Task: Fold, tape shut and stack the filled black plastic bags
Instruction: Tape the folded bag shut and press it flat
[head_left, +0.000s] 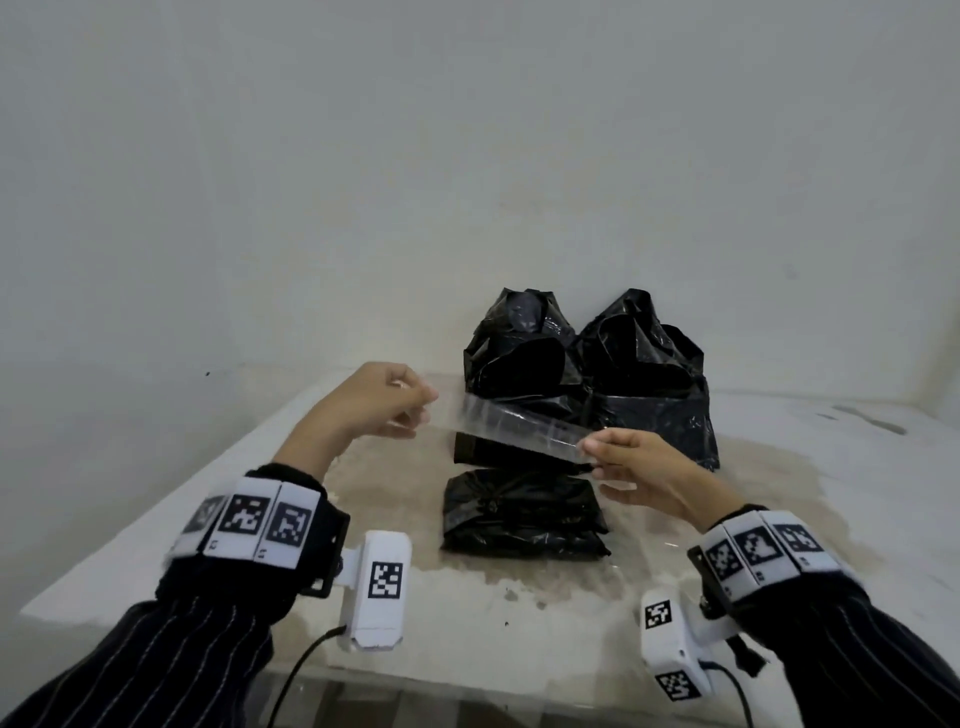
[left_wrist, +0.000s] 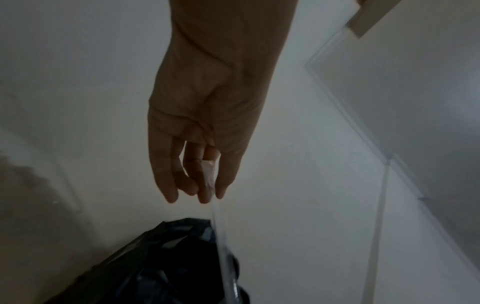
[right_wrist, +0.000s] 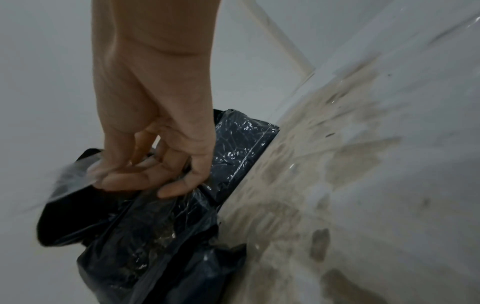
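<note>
A strip of clear tape is stretched in the air between both hands. My left hand pinches its left end, my right hand pinches its right end. Under the strip lie two folded black bags, the nearer one flat and knotted, the farther one partly hidden by the tape. In the left wrist view the tape runs down from the left hand past a black bag. In the right wrist view the right hand grips blurred tape above a black bag.
Two filled black bags with open tops stand at the back, one left and one right, against the white wall. The white table has brown stains around the bags. Its front edge lies just under my wrists.
</note>
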